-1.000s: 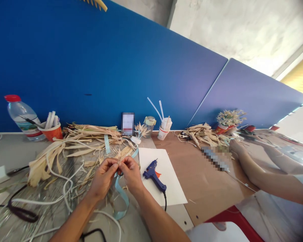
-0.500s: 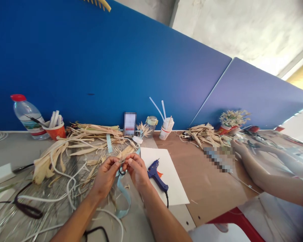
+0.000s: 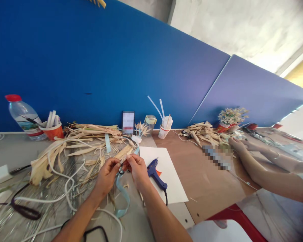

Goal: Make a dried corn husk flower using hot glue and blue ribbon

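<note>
My left hand (image 3: 108, 174) and my right hand (image 3: 135, 168) meet over the table, thumbs and fingertips pinched together. Between the fingertips is something small and pale, too fine to make out. A dark ring-shaped thing (image 3: 121, 172) shows just below the fingers; I cannot tell which hand bears it. Under the hands a light blue ribbon (image 3: 126, 195) curls down towards the tabletop. Just behind them lie pale dried husks (image 3: 125, 153). To the right of my right hand, a blue glue gun (image 3: 156, 174) rests on a white sheet (image 3: 175, 188).
White cord (image 3: 68, 191) winds across clear stems at left. A bottle (image 3: 25, 116), an orange cup (image 3: 53, 130), husks (image 3: 96, 129), a phone (image 3: 128, 122), a jar (image 3: 150, 125) and a white cup (image 3: 164, 132) line the blue partition. A co-worker's arms (image 3: 255, 168) reach in at right.
My hands stay pinched together, with a slight shift of the fingers. The whole view has moved a little, so things sit slightly further left. The co-worker's arms have shifted slightly.
</note>
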`<state>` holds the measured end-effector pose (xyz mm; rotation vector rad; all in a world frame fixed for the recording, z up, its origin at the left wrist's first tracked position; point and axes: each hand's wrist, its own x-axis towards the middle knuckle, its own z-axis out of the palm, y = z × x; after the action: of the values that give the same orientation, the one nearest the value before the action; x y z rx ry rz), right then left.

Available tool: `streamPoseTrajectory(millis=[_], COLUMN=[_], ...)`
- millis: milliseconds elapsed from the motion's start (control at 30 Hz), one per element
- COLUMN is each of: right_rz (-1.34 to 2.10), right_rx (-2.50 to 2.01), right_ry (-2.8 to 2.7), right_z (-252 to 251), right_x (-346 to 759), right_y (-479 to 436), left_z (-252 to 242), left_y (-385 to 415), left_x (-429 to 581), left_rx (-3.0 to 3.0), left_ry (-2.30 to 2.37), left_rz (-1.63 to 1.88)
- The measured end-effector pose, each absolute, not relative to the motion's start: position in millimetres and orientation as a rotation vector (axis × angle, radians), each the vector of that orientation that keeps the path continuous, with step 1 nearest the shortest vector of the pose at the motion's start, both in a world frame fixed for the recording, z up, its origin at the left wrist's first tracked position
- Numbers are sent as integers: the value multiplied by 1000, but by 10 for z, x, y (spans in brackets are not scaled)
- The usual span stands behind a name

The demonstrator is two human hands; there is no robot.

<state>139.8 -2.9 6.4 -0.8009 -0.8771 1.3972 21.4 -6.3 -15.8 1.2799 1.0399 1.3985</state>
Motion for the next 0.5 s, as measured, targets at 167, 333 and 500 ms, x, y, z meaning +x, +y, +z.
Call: streamPoseTrajectory(millis=[167,333,500], right_rz=[1400,1349,1318], right_rx=[-838,-921,-965], right_ry=[-912,-954,-999], right_z=[71,135,153], right_x=[1399,1425,1436], right_y=[-30,-51,-61], left_z=[-208,-221,-229], left_y=[-58,-51,-55], left_x=[226,207,194], left_rx=[1367,1466,1542], left_ry=[1061,1128,1201], left_rz=[1376,1352,1362])
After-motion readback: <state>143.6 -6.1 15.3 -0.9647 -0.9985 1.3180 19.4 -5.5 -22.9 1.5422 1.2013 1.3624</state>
